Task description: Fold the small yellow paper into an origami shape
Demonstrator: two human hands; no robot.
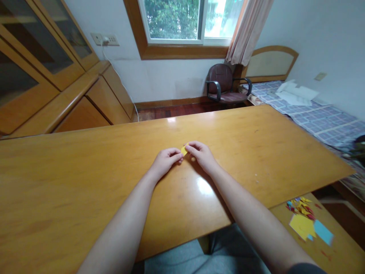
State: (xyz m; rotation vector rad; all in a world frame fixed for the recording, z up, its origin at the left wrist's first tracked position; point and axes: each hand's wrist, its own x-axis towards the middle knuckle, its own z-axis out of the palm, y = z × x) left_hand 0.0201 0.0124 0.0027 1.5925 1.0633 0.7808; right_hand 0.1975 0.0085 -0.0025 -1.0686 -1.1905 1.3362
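A small yellow piece of paper point(184, 150) is pinched between both of my hands above the middle of a long wooden table point(85, 171). My left hand point(165, 161) has its fingers curled and grips the paper's left side. My right hand point(201, 154) is closed too, thumb and fingers pressed on the paper's right side. Most of the paper is hidden by my fingertips.
A lower wooden surface point(342, 251) at the bottom right carries yellow and blue paper sheets point(306, 226) and a pile of small coloured scraps point(299, 205). A dark office chair point(224, 85) stands under the window. A bed point(319, 114) runs along the right, wooden cabinets point(57, 87) along the left.
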